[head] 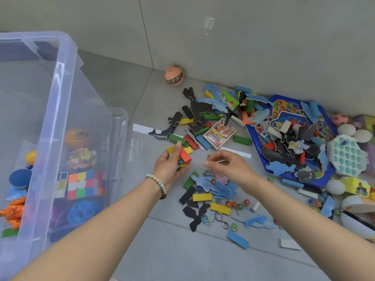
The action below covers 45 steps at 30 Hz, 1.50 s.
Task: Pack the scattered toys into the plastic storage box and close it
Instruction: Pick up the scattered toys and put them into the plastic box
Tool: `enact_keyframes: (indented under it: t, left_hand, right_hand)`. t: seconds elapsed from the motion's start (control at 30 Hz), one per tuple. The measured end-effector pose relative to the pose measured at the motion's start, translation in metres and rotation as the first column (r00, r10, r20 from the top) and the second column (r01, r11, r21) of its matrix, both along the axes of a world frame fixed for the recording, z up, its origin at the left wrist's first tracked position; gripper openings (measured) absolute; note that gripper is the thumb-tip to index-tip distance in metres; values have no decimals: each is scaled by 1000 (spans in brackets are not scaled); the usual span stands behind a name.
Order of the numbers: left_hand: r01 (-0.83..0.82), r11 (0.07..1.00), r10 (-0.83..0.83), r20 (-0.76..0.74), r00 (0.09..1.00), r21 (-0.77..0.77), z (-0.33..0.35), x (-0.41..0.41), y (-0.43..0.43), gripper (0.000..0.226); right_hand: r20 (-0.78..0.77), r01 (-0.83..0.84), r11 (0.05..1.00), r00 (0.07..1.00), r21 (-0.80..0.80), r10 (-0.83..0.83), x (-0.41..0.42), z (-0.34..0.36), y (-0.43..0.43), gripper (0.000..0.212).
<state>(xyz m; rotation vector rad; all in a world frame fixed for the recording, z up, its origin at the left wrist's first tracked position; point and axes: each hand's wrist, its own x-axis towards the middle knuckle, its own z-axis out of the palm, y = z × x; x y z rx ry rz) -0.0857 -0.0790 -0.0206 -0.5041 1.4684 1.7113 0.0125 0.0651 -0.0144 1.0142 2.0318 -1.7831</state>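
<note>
Head view. The clear plastic storage box (67, 78) stood on the floor (172, 250) at far left, open at the top. Inside it: a colour cube (87, 184), an orange ball (78, 137), a blue holed toy (81, 212) and an orange figure (12, 211).

The left hand (172, 165), with a bead bracelet (157, 182) at the wrist, was just right of the box wall. Its fingers were curled round a bunch of coloured blocks (185, 156), red on top and yellow under. The right hand (229, 165) was close beside it, over the toy scatter. Its thumb and forefinger tips were drawn together, maybe pinching something small; too blurred, so I could not tell.

Directly under the right hand lay a metal ring puzzle (208, 174) on blue cut-out shapes (221, 188). Marbles (233, 203) and a loose blue block (237, 239) lay nearer the person.

Beyond the hands lay a card box (220, 134), a shark figure (160, 133) and a mixed pile of blocks and black cut-outs (196, 110). The pink ball (174, 75) sat at the wall, well apart from both hands. At right, a blue game tray (284, 102) was heaped with pieces, and a pale bubble toy (347, 155) overlapped its edge.
</note>
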Motion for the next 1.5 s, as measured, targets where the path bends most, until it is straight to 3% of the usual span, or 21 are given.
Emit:
enact_keyframes:
  t: [0.1,0.2,0.27,0.43,0.7,0.97,1.03,1.1,1.17,1.3,1.4,1.5]
  left_hand:
    - [21,999,-22,-10,1000,-49,-4,2,-12,20]
    - [31,998,-31,2,1000,-62,-4,7,-18,21]
    - [31,997,-31,10,999,-72,-2,9,-20,22]
    - [30,998,-30,14,999,-62,0,14,-18,22]
    - [8,998,-7,18,1000,-58,-3,14,-16,21]
    - [78,991,-80,-13,997,-104,22,6,-19,25]
    - [114,989,-117,-34,993,-95,43,4,-21,27]
    - [164,983,-170,-79,982,-82,71,-3,-25,28]
    - [182,981,-189,-123,974,-65,105,-14,-35,27]
    - [148,987,-158,-249,956,-59,177,-39,-85,26]
    - [32,990,-74,-318,945,-136,211,-53,-152,25]
    - [-122,983,87,-234,968,-140,213,-61,-227,24]
  right_hand:
    - [136,-175,926,981,336,137,31,-12,5,50]
    - [210,-229,896,965,379,158,43,-17,-2,66]
    - [202,-245,882,963,402,176,41,-19,-10,62]
    - [106,-167,884,985,437,134,38,-25,-25,29]
    - [78,-71,844,996,532,35,28,-36,-32,20]
    - [216,-270,716,962,644,168,21,-29,-19,16]
    - [204,-187,801,976,569,83,19,-10,-11,15]
    - [111,-9,943,993,333,-29,13,28,-5,15]
    - [39,57,995,997,83,-60,1,81,-11,16]
    - [-60,72,973,994,-218,-87,-36,178,-65,15]
    - [-56,75,880,992,-469,-115,-64,220,-134,21]
    - [31,55,802,998,-594,-46,-91,237,-209,29]
